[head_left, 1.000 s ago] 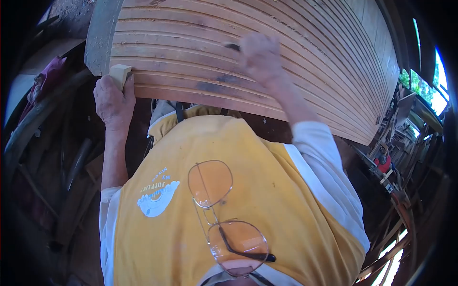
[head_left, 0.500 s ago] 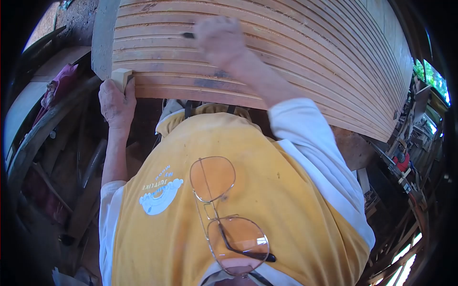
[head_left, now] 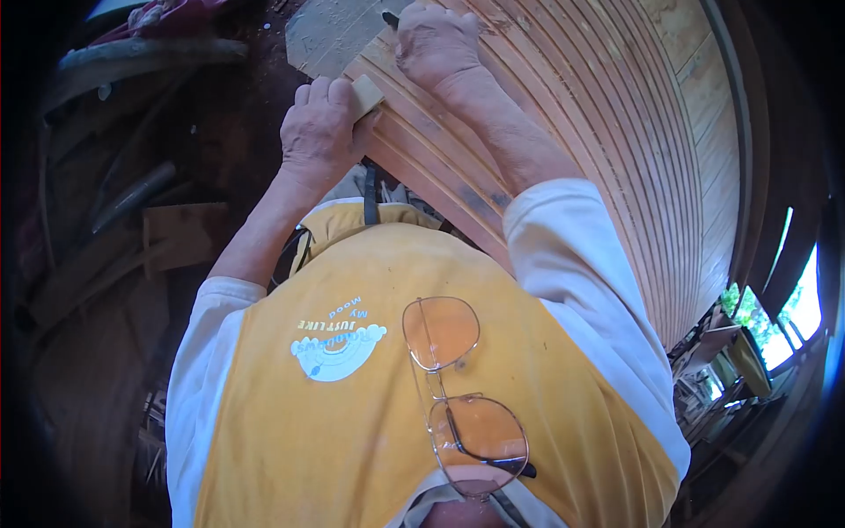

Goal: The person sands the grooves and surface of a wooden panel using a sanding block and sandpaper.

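I'm seeing the left hand (head_left: 317, 132) curling around a pale wooden block (head_left: 366, 95), fingers nearly closed, at the near edge of the grooved panel (head_left: 607, 150). The right hand (head_left: 437, 44) is making a loose fist over the panel's far-left part; a dark object (head_left: 390, 18) is poking out of it, the rest hiding in the palm, so I'm not telling what it is.

Main risk: both hands are sitting near each other, so if the dark object is sharp and slipping off a ridge, it could be catching the left fingers. The ridges are running lengthwise; a crosswise push could be snagging or splintering one. The block is standing right at the edge, so a weakening grip could be dropping it. The glasses (head_left: 440, 334) are lying against the yellow shirt (head_left: 299, 440); leaning further could be swinging them into the work.
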The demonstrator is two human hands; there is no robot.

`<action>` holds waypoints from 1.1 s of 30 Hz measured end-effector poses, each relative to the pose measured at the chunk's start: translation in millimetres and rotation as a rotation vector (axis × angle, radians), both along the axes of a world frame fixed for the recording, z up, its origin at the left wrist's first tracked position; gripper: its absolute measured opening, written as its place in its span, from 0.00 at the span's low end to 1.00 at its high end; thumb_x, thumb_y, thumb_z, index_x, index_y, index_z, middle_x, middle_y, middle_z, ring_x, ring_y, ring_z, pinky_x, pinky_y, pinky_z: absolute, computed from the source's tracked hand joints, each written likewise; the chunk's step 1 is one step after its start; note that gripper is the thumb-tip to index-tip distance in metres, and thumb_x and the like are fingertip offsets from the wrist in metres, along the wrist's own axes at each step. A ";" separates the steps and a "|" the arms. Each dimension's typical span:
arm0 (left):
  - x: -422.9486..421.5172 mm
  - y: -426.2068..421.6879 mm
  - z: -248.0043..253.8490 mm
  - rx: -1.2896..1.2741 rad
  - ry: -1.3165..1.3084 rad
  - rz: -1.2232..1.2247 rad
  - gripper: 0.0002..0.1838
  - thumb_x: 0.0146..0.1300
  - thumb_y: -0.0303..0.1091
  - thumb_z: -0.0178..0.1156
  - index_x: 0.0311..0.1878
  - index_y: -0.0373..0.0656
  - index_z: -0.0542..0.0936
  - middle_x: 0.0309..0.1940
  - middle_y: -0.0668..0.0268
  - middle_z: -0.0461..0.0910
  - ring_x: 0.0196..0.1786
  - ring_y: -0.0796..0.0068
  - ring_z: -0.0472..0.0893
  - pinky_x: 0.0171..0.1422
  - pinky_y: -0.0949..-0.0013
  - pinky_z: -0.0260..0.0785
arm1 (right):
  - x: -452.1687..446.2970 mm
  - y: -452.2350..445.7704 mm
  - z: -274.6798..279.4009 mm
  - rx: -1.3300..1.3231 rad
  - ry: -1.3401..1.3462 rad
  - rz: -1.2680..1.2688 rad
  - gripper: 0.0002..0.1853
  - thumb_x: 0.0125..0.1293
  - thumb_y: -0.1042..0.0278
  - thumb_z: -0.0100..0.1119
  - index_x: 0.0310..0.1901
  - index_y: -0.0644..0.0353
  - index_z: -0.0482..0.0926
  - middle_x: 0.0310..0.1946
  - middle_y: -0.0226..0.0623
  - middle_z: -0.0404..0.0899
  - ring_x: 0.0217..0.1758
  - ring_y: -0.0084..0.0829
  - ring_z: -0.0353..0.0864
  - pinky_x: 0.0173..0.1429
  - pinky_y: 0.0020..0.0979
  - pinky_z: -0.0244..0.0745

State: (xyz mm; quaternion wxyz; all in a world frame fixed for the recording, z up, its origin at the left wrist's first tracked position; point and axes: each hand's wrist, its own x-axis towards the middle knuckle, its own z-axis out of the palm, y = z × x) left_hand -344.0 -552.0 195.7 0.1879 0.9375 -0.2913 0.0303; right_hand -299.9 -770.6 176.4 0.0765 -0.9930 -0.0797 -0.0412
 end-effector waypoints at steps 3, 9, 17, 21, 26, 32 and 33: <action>0.7 -1.9 -1.0 -0.052 0.026 0.009 0.22 0.61 0.44 0.73 0.45 0.41 0.73 0.39 0.57 0.75 0.43 0.54 0.77 0.43 0.54 0.74 | -36.3 -32.4 0.3 0.038 -0.080 0.045 0.11 0.69 0.57 0.63 0.35 0.55 0.79 0.29 0.40 0.81 0.33 0.47 0.83 0.39 0.51 0.72; 1.3 1.4 0.7 -0.080 0.080 0.050 0.22 0.61 0.46 0.72 0.47 0.42 0.74 0.40 0.58 0.75 0.43 0.56 0.77 0.42 0.56 0.74 | -110.9 -78.0 11.1 -0.084 0.064 0.017 0.07 0.68 0.60 0.63 0.36 0.52 0.79 0.30 0.36 0.79 0.35 0.41 0.83 0.40 0.46 0.66; -1.6 0.7 0.4 -0.053 0.051 0.045 0.24 0.60 0.47 0.73 0.49 0.43 0.75 0.42 0.59 0.76 0.44 0.56 0.78 0.44 0.57 0.75 | 28.2 11.4 7.1 0.077 0.046 0.041 0.15 0.69 0.53 0.62 0.35 0.57 0.80 0.31 0.43 0.85 0.40 0.47 0.87 0.43 0.50 0.73; -1.2 1.1 -3.5 -0.072 0.075 0.041 0.23 0.61 0.46 0.73 0.49 0.43 0.75 0.42 0.59 0.76 0.44 0.56 0.78 0.44 0.57 0.75 | -100.3 -75.8 12.2 -0.082 0.144 -0.025 0.12 0.69 0.54 0.64 0.35 0.53 0.78 0.32 0.37 0.80 0.38 0.41 0.84 0.46 0.47 0.68; 1.3 -0.8 -1.4 -0.069 0.098 0.048 0.23 0.60 0.46 0.73 0.49 0.42 0.76 0.41 0.58 0.76 0.44 0.56 0.78 0.44 0.56 0.75 | -71.2 -51.4 6.3 -0.046 0.081 -0.014 0.13 0.69 0.52 0.64 0.35 0.52 0.79 0.30 0.37 0.80 0.37 0.41 0.83 0.45 0.46 0.66; 55.4 9.5 6.3 -0.016 0.015 -0.122 0.24 0.60 0.45 0.74 0.52 0.42 0.77 0.46 0.59 0.79 0.51 0.52 0.80 0.53 0.55 0.76 | 9.7 -9.3 -5.8 0.080 0.054 -0.042 0.11 0.68 0.53 0.62 0.37 0.51 0.80 0.32 0.37 0.82 0.38 0.41 0.85 0.45 0.48 0.70; 76.6 4.1 14.8 0.018 0.036 -0.153 0.25 0.59 0.44 0.75 0.54 0.44 0.78 0.50 0.59 0.80 0.55 0.52 0.80 0.58 0.53 0.75 | -17.5 -23.4 1.7 0.049 0.077 -0.060 0.13 0.71 0.50 0.61 0.36 0.49 0.80 0.32 0.33 0.81 0.39 0.38 0.83 0.47 0.46 0.65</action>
